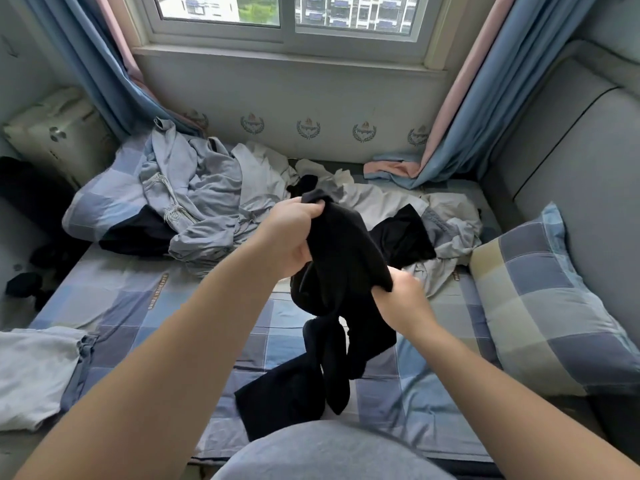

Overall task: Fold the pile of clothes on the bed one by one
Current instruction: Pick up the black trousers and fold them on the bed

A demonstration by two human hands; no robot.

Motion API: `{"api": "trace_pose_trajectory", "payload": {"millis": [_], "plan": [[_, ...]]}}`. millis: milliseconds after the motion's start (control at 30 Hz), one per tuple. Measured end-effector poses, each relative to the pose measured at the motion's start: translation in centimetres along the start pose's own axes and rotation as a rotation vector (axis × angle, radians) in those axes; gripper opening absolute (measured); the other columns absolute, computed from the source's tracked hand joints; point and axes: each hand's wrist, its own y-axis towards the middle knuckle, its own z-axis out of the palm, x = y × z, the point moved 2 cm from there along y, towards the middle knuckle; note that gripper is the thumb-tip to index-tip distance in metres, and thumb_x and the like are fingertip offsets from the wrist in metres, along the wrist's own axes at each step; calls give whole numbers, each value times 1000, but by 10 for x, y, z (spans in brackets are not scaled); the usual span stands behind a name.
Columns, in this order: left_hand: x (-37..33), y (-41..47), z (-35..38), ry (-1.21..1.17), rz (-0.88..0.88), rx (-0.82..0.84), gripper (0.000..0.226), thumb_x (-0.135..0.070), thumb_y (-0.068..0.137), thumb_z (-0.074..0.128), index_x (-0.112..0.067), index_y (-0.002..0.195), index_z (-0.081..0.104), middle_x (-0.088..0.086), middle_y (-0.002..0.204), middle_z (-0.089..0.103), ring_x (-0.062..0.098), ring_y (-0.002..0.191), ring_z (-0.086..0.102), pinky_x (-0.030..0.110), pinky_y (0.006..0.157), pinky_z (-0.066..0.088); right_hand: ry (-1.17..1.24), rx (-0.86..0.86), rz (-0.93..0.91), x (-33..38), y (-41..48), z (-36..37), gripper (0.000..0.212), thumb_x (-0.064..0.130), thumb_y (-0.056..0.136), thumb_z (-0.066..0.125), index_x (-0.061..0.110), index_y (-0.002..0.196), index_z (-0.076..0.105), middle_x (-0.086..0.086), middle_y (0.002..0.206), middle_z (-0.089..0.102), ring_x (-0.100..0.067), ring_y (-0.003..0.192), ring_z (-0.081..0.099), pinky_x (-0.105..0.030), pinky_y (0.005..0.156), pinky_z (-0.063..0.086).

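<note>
While both forearms stretch in from the bottom corners, the left hand (292,237) is up at centre frame, back of the hand toward us, fingers curled hard round a bunched edge of the black garment (346,258). The right hand (407,299) sits lower and just right of centre, wrist bent, gripping another edge of the same dark cloth. How much fabric is inside that fist is hard to say, as it's blurred. The garment hangs twisted between the two hands, its lower end draping onto the checked bedsheet (145,306) at lower centre. Behind it, across the middle of the frame, lies the pile of clothes (207,195), with pale blue, white and black pieces heaped below the window (287,15). A pale grey piece (34,368) lies at the lower left edge, and a checked pillow (540,306) is at the right.
</note>
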Motion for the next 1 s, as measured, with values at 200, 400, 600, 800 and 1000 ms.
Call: {"api": "trace_pose_trajectory", "payload": {"millis": [200,400,600,800,1000], "plan": [[-23,15,-11,-126,157,-30,17,-12,106,48,-6,105,64,7,84,76,16,75,74,29,66,60,11,258,83,-50,8,-13,18,9,93,50,18,85,64,-7,82,66,-28,84,61,-41,77,48],[27,37,-32,273,147,131,54,-28,94,72,-14,140,48,1,124,68,15,114,67,26,88,55,407,240,-111,6,7,-40,17,3,101,53,4,91,67,-5,80,65,-12,76,61,-31,72,50],[117,26,-23,532,-43,480,69,-24,81,84,-25,141,50,-9,121,69,9,113,65,24,95,52,774,187,-72,37,12,-57,17,10,102,54,4,105,69,-14,96,72,-22,89,70,-31,75,58],[151,37,-12,700,-20,461,22,-34,97,65,-19,114,69,-6,104,74,6,92,69,19,83,49,910,170,15,35,22,-83,21,15,101,54,5,108,70,-15,102,74,-23,93,72,-31,77,60],[113,49,-35,833,195,416,24,-46,98,55,-25,93,66,-7,82,66,10,77,62,33,76,47,740,-22,37,3,43,-118,17,17,101,57,9,102,72,-9,96,76,-21,90,71,-29,79,60]]}}
